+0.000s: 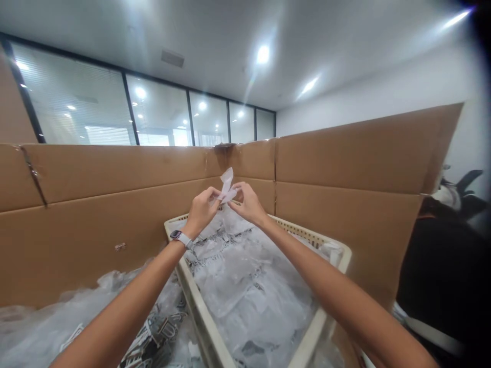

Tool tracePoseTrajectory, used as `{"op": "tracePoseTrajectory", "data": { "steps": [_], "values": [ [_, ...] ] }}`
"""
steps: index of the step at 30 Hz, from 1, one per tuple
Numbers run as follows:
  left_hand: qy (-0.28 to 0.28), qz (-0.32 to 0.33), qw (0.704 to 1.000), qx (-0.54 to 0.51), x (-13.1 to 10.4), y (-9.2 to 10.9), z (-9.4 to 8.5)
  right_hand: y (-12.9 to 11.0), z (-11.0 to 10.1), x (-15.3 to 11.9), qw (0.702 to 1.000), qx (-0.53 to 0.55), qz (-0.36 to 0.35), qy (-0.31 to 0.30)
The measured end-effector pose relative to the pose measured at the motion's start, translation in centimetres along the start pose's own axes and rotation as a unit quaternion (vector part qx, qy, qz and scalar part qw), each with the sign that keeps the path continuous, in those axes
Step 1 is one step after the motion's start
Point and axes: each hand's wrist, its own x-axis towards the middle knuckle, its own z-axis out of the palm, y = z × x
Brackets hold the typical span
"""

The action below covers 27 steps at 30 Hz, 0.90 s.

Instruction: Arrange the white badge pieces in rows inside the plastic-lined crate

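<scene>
My left hand [202, 210] and my right hand [248, 203] meet over the far end of a cream plastic basket [209, 312]. Both are closed, pinching a small translucent plastic bag [227, 180] between them, with one end of it sticking up. Whether anything is inside the bag cannot be made out. Under my arms, the basket is filled with many clear plastic bags [257, 276], with small grey metal-looking pieces showing through in places. A watch with a pale band [184, 239] is on my left wrist.
Tall cardboard walls [345, 158] stand behind and beside the basket. Left of it lies a heap of plastic bags [76, 312] with loose grey pieces [157, 327]. A black object [437, 271] is at the right, beyond the cardboard. Glass panels [157, 110] line the room behind.
</scene>
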Motion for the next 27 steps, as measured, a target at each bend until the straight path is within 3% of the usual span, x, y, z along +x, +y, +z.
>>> {"op": "tracePoseTrajectory", "data": {
  "steps": [2,7,14,19,24,27],
  "values": [
    [-0.012,0.001,1.000,0.011,0.3,0.0,-1.1,-0.1,-0.4,-0.1,0.995,-0.092,-0.027,-0.011],
    [-0.006,-0.040,0.997,0.071,-0.2,-0.4,-3.3,-1.3,-1.0,-0.7,0.958,-0.256,-0.072,-0.106],
    [0.026,-0.112,0.981,0.156,-2.5,-1.5,-4.8,-2.0,0.9,-2.1,0.893,-0.328,-0.114,-0.285],
    [-0.026,-0.116,0.979,0.167,-4.8,-1.9,-3.0,-0.4,1.7,-3.0,0.862,-0.324,-0.074,-0.383],
    [-0.108,-0.128,0.974,0.155,-6.2,-2.8,0.1,0.1,0.6,-2.2,0.831,-0.322,0.024,-0.452],
    [-0.146,-0.148,0.967,0.148,-6.6,-3.4,1.7,-0.1,-0.2,-1.6,0.829,-0.298,0.051,-0.470]
  ]
}}
